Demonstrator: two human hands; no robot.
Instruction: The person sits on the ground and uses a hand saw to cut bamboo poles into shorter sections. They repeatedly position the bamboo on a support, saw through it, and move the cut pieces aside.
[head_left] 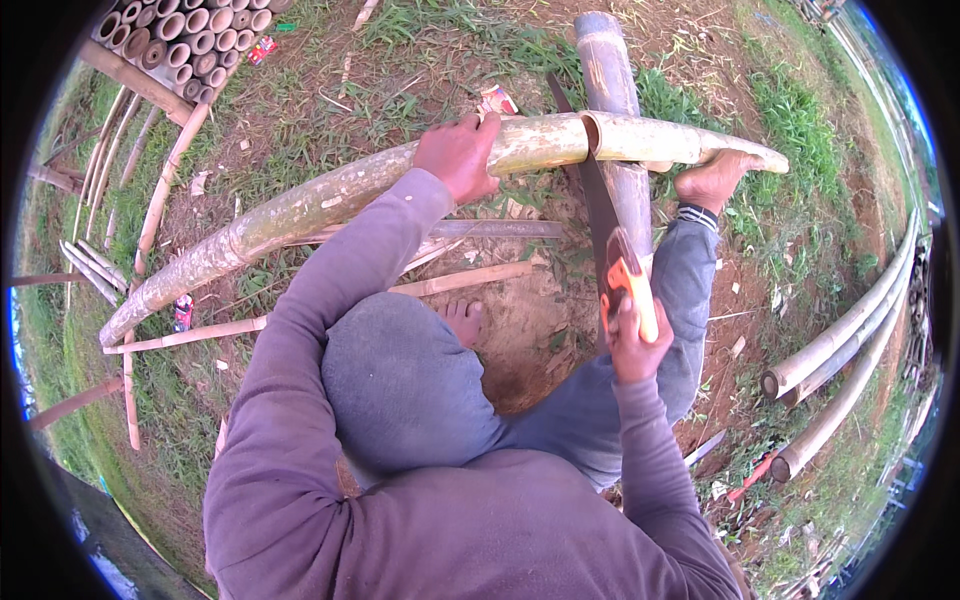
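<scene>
A long curved bamboo pole (300, 210) lies across a thicker bamboo log (606, 70). My left hand (458, 155) grips the pole from above, just left of a cut. My right hand (636, 345) is closed on the orange handle of a hand saw (606, 235). The saw's blade runs up into the cut at about the pole's crossing with the log. Right of the cut, the short end piece (670, 140) is pressed down by my right foot (712, 180). My bare left foot (463, 320) rests on the dirt below the pole.
A stack of cut bamboo tubes (190, 40) sits at the top left, with thin slats (105, 190) beside it. Long bamboo poles (850, 340) lie on the right. A red-handled tool (752, 478) lies on the ground near them. Grass and bare soil surround me.
</scene>
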